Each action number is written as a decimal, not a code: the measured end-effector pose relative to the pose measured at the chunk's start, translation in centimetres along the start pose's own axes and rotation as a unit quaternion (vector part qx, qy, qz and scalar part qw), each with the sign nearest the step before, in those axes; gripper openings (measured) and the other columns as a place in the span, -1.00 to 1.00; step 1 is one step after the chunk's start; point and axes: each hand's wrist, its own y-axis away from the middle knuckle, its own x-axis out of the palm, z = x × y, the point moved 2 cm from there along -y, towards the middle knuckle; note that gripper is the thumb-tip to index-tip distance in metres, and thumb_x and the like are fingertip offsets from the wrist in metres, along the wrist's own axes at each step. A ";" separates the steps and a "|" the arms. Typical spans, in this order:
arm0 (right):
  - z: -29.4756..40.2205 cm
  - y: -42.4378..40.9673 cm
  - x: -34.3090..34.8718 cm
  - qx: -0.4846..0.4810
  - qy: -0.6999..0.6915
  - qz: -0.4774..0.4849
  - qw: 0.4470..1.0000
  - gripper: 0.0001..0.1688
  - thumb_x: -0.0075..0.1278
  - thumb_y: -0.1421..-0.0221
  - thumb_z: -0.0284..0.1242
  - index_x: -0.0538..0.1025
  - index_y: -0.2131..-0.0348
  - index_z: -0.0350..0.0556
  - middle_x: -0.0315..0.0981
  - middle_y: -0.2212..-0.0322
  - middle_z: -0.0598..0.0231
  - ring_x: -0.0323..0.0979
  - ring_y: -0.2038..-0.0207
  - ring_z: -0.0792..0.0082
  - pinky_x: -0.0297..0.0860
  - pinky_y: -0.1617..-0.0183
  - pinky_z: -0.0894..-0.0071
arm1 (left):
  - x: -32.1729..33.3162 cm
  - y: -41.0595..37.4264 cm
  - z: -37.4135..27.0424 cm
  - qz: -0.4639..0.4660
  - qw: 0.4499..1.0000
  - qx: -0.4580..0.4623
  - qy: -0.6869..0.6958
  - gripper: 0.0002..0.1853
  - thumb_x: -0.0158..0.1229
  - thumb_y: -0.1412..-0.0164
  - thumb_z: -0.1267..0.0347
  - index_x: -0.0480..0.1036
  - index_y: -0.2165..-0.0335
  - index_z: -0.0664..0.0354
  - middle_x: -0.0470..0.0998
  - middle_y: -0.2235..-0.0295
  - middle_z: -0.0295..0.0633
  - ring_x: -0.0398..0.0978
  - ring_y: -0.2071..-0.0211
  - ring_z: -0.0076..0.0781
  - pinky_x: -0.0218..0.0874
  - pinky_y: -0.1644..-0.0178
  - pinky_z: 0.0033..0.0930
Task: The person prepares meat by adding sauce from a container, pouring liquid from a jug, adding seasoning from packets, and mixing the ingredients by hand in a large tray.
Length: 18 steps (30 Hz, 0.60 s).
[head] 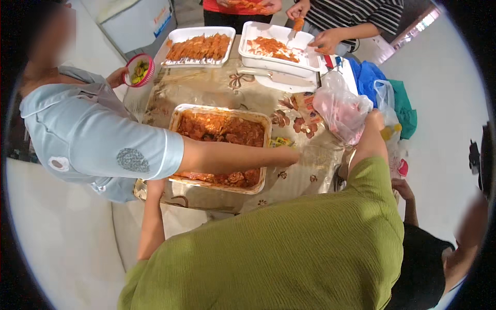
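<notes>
My right hand (374, 119) is at the right side of the table, against a clear plastic bag (343, 108) with pink contents; its fingers are mostly hidden. My left hand (156, 188) rests by the near left edge of the table, partly behind a co-worker's sleeve, its fingers hard to make out. Between them stands a white tray (268, 155) of meat pieces in red marinade (232, 130). A co-worker's arm in a light blue sleeve reaches across it, the hand at small yellow-green packets (283, 142) beside the tray.
A tray of skewered meat (199, 48), a tray with marinated meat (273, 48), and a knife (290, 79) on a white board lie at the far side. Two people work there. The co-worker at left holds a pink bowl (149, 77). Blue (362, 73) and green bags (405, 110) are at right, near another person.
</notes>
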 end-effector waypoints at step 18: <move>1.0 -4.9 -9.0 -0.132 -0.050 -0.269 0.953 -0.76 -0.29 0.08 -0.31 0.41 0.42 0.11 0.31 0.34 0.27 0.26 0.26 0.22 0.20 0.28 0.23 | -0.3 0.9 -3.8 0.108 0.988 -0.108 -0.023 -0.76 -0.11 0.03 0.40 0.32 0.35 0.30 0.38 0.38 0.08 0.31 0.29 -0.03 0.12 0.25 -0.25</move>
